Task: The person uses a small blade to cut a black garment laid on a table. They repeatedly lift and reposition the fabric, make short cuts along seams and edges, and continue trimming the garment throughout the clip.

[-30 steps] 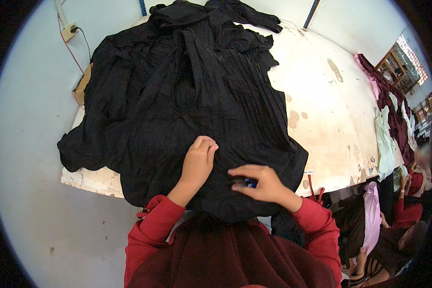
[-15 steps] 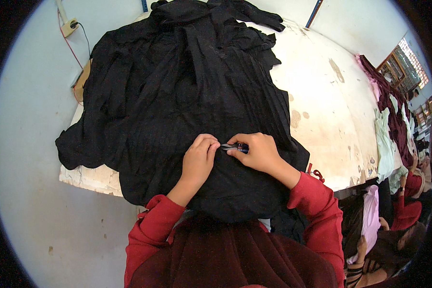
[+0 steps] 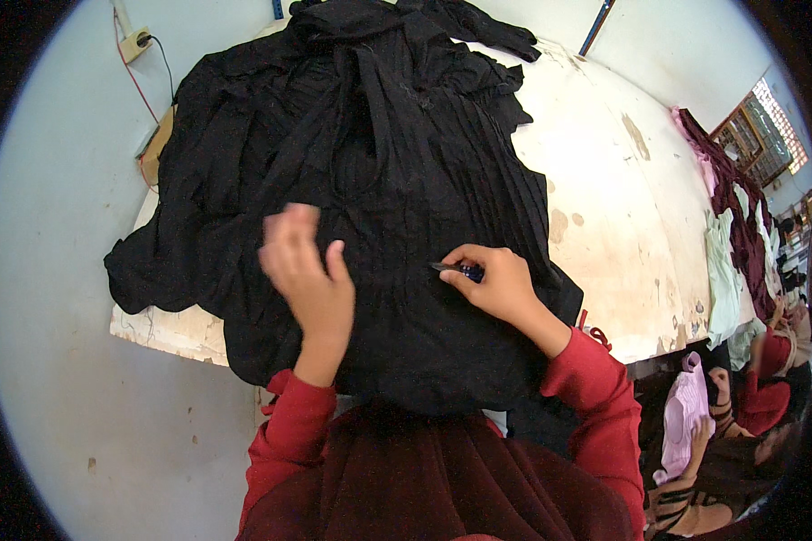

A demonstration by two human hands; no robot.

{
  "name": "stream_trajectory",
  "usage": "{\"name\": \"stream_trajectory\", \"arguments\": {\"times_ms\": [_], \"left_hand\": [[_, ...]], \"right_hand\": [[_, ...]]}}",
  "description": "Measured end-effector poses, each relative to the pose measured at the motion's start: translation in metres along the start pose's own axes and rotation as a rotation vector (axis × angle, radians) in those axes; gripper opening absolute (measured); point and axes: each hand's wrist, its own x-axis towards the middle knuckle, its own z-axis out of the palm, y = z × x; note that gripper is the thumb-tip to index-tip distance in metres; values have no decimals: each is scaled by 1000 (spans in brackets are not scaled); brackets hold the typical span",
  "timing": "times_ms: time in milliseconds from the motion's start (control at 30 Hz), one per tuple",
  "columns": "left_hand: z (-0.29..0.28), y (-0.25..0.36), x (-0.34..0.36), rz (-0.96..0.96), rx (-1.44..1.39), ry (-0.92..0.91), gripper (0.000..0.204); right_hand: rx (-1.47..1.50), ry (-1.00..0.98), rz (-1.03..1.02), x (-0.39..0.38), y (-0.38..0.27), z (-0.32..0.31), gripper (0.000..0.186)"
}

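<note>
A large black pleated garment (image 3: 397,207) lies spread and rumpled over the table, its near edge hanging down against my front. My left hand (image 3: 311,275) is over its left-middle part, fingers stretched out and slightly blurred; nothing is in it. Above the cloth, right of the middle, my right hand (image 3: 496,284) is closed around a pair of small thread snips (image 3: 456,269). Their dark blades point left, and most of the handle is hidden in my fingers. Whether the blades touch the cloth I cannot tell.
The pale, stained table (image 3: 613,207) shows at the right and lower left. Maroon cloth (image 3: 731,171) and a pale green garment (image 3: 724,279) hang at its right edge. At lower right, another person handles a pink garment (image 3: 686,419). A power socket (image 3: 135,45) with cords is on the left wall.
My left hand has left the cloth beside the snips, moved left and opened. My right hand has shifted slightly right with the snips. The other person's pink garment has moved.
</note>
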Motion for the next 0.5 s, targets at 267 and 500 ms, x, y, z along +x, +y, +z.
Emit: {"name": "stream_trajectory", "arguments": {"times_ms": [267,500], "left_hand": [[-14,28,-40,103,-221,-598,34],[8,18,-44,-12,-280,-615,10]], "right_hand": [[235,-51,105,3,12,11,36],[199,-98,70,0,12,11,35]]}}
